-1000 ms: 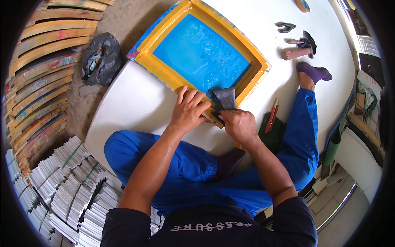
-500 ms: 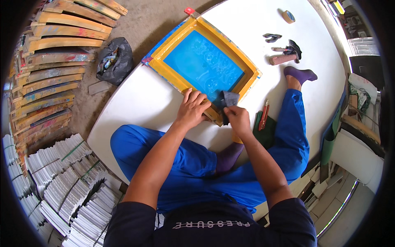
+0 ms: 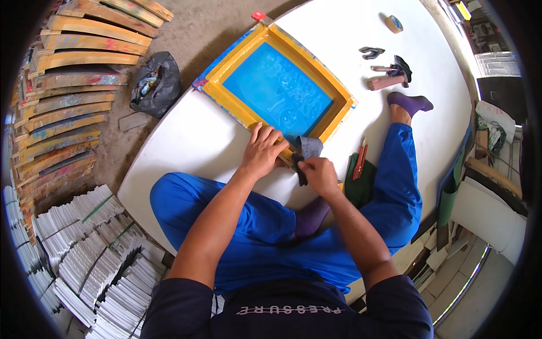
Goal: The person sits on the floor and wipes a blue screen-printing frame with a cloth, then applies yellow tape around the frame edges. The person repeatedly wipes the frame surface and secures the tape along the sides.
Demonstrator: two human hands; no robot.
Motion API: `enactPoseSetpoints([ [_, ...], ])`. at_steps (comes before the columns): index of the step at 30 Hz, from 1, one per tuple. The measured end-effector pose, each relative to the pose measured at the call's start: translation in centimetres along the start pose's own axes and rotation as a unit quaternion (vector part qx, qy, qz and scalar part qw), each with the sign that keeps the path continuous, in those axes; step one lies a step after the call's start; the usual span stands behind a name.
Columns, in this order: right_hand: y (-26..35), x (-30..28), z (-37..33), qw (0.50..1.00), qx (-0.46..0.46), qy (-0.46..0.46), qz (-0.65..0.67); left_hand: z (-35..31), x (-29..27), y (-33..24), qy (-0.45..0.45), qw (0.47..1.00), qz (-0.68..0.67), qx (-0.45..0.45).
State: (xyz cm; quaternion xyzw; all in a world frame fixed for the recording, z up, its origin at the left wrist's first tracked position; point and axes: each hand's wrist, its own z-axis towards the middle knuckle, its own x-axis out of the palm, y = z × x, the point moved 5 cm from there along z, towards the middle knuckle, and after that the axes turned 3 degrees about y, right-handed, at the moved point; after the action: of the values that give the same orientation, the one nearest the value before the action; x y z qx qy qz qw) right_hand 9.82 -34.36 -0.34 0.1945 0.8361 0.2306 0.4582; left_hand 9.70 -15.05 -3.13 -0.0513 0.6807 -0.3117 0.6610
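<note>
A screen-printing frame (image 3: 310, 63) with yellow-taped wooden sides lies on the white table in front of me, its blue mesh (image 3: 271, 85) bearing faint line drawings. My left hand (image 3: 262, 151) is closed over the frame's near-left side, fingertips curled onto the rim and thumb hidden underneath. At the near corner, my right hand (image 3: 320, 175) pinches a dark grey cloth (image 3: 310, 147). That cloth is bent over the frame's edge, one flap standing above the rim and a darker end hanging below it.
On the white table (image 3: 169, 135) lie a tape roll (image 3: 394, 24), a black clip-like tool (image 3: 372, 52), a pinkish roll (image 3: 387, 82) and red pencils (image 3: 360, 161) on dark green cloth (image 3: 361, 189). Leftward are a black plastic bag (image 3: 157, 85), stacked wooden frames (image 3: 79, 96) and bundled white sheets (image 3: 84, 248).
My right hand has moved slightly left and toward me with the grey cloth, which now folds over the near corner and hangs lower. The left hand keeps its hold on the frame.
</note>
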Motion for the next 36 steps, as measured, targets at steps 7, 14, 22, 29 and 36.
enactPoseSetpoints([
  [7,2.9,-8.6,4.6,0.975,-0.085,-0.204,0.039,0.4,-0.8,-0.1,0.041,0.999,-0.031,-0.018],
  [14,5.6,-8.4,9.0,0.968,-0.17,-0.177,-0.043,0.5,-4.2,1.8,0.044,0.996,-0.044,-0.066],
  [22,2.0,-9.9,9.2,0.971,0.067,-0.173,-0.153,1.3,-4.7,3.3,0.066,0.993,-0.044,-0.088],
  [29,0.2,-9.4,8.6,0.982,0.065,-0.149,-0.092,1.5,-4.3,3.2,0.067,0.994,-0.039,-0.072],
  [36,3.5,-11.1,8.4,0.91,-0.219,-0.29,-0.2,2.9,-0.7,-1.1,-0.008,0.996,-0.006,-0.093],
])
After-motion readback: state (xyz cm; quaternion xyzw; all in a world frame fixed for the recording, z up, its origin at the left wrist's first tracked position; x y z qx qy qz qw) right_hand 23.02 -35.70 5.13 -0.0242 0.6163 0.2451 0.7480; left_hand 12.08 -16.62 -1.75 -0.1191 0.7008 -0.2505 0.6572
